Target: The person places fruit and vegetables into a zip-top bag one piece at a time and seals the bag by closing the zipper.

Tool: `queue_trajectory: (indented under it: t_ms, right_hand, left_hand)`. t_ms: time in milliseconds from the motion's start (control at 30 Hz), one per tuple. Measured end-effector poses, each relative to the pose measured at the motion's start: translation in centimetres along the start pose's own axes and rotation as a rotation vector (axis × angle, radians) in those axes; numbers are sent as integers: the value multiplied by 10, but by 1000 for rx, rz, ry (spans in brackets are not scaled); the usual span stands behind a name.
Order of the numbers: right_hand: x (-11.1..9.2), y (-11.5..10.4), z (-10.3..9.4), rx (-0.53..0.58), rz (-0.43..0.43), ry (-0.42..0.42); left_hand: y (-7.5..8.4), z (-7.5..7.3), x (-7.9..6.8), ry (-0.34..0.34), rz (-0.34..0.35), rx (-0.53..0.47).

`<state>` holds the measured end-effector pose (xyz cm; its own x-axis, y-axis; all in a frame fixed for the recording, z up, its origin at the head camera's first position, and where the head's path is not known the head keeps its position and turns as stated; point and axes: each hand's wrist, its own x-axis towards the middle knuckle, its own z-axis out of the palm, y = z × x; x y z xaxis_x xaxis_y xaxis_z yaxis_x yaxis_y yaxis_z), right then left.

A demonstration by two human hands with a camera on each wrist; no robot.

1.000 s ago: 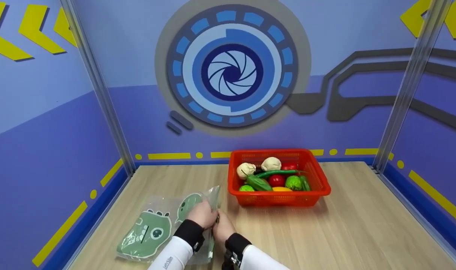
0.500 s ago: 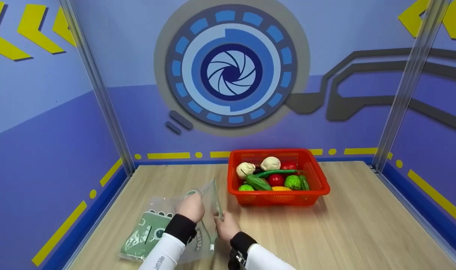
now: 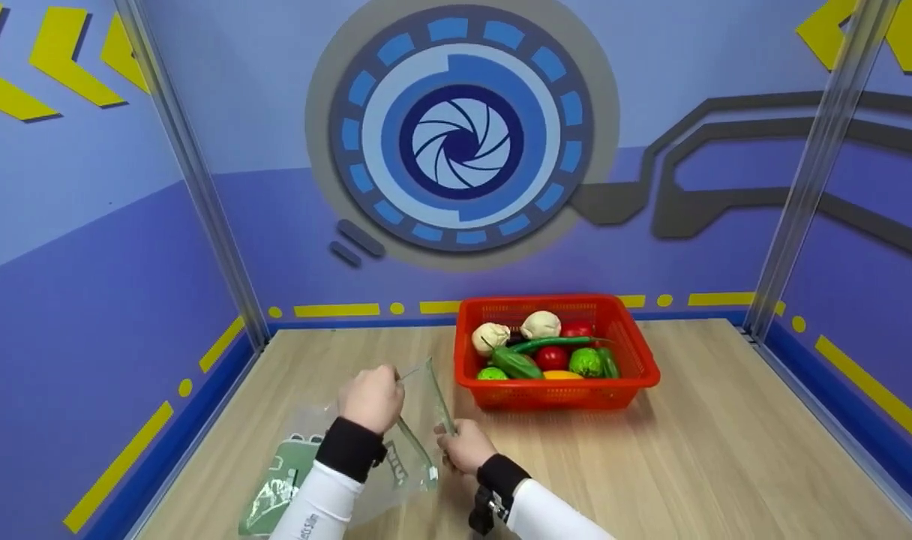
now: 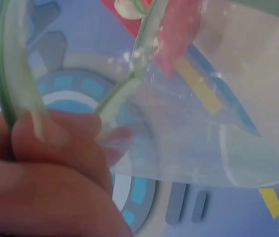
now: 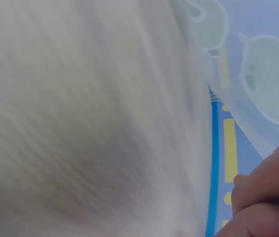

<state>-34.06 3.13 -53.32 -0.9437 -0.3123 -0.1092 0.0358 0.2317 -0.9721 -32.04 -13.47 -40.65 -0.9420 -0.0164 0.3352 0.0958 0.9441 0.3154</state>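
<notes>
A clear zip bag [image 3: 407, 469] with a green cartoon print stands partly raised off the table, its green-edged mouth spread apart. My left hand [image 3: 371, 399] pinches one edge of the mouth between thumb and fingers; the left wrist view shows the thumb pressed on the green zip strip [image 4: 6, 74]. The opposite edge is pinched by my right hand [image 3: 467, 446], lower and to the right. A white slider [image 3: 433, 473] sits at the near end of the zip. In the right wrist view, the curled fingers of my right hand [image 5: 267, 190] show beside the printed plastic.
A red plastic basket [image 3: 557, 395] of vegetables stands at the back, right of the bag: white bulbs, a green chili, tomatoes and green pieces. A large green dinosaur face [image 3: 280, 480] printed on plastic lies at left, partly behind my left forearm. Panel walls enclose the table [image 3: 688, 465].
My hands have moved apart, the left one up and left, the right one slightly right and down. Between them the bag's mouth has spread, and the bag has lifted.
</notes>
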Motion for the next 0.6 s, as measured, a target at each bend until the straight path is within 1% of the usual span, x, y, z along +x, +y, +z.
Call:
queue_trajectory:
  t_ms: [100,167,233,300,367,433,467,533,600]
  right_hand:
    - [-1,1,-5,-15,8,-25]
    - [-1,4,-10,-27,13,-41]
    - [-2,7,-17,-41,1,-52]
    - [-3,9,-25,-58,-34,-57]
    - [-6,9,-34,-92,-93,-50]
    - [-8,8,-44,-154,-173,-11]
    - [-9,6,-50,-203,-226,23]
    - [-10,1,-62,-300,-335,119]
    - [-11,-5,-75,-398,-449,249]
  left_hand:
    - [1,8,0,-28,-5,-30]
    - [0,13,0,-48,-2,-80]
    - [-2,17,1,-68,0,-138]
    - [-4,21,1,-82,-2,-188]
    - [-7,24,2,-89,-13,-212]
    - [-9,25,3,-94,-30,-230]
    - [-10,26,4,-97,-40,-239]
    - [-10,25,6,-95,-48,-250]
    - [-11,25,8,-86,-45,-261]
